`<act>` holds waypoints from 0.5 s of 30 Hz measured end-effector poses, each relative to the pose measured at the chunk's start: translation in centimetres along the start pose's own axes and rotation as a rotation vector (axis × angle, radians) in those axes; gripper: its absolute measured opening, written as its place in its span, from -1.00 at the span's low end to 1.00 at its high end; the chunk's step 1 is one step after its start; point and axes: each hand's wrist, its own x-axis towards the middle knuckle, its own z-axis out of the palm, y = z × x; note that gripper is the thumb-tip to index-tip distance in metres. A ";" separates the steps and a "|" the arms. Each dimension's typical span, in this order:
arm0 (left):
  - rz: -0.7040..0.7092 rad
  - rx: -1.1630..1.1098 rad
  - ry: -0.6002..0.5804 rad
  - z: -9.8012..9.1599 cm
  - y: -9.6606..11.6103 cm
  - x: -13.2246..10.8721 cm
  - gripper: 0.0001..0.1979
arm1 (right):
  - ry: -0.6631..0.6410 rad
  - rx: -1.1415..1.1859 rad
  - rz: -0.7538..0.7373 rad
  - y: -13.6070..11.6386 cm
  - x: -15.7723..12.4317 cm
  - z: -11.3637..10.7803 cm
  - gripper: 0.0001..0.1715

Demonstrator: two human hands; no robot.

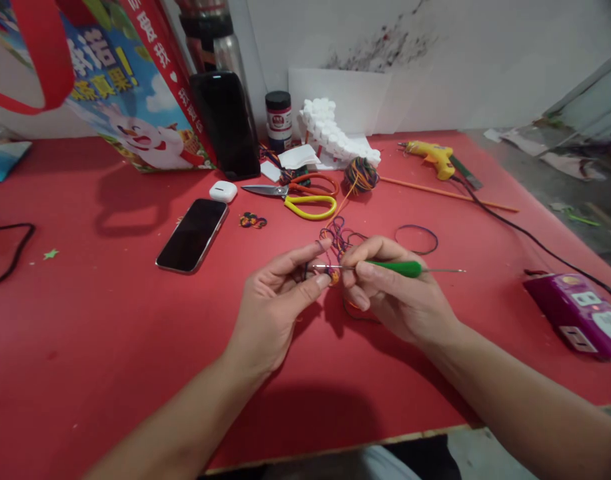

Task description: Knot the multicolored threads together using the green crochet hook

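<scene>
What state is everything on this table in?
Green-handled hook, held in right hand
Small yarn piece, pinched in left hand
Loose yarn, tangled loops
Yarn ball, wound, strand trailing
Scissors, blades look shut
Flat phone, screen dark
Upright phone, leaning, dark
White case, lid shut
Jar, black lid on
Glue gun, lying on its side
Bag, standing upright

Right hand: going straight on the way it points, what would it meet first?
Likely the yarn pinched in the left hand; the green tool in the right hand seems to reach it, though depth is unclear.

The hook (pixel 346 267) is metal, its handle (pixel 404 269) plastic.
</scene>
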 end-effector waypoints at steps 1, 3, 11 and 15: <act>-0.003 -0.002 -0.002 0.0 0.1 0.0 -0.68 | -0.003 -0.005 0.003 0.0 0.0 0.0 -0.85; 0.000 0.001 -0.008 0.0 0.1 0.1 -0.70 | -0.006 -0.027 0.009 0.0 0.0 -0.2 -0.85; 0.021 0.014 0.027 -0.1 0.2 0.6 -0.62 | -0.041 -0.292 -0.068 -0.3 -0.6 -0.7 -0.87; -0.068 -0.069 0.041 0.1 0.4 0.7 -0.60 | -0.024 -0.685 -0.339 -0.5 -1.1 -1.0 -0.87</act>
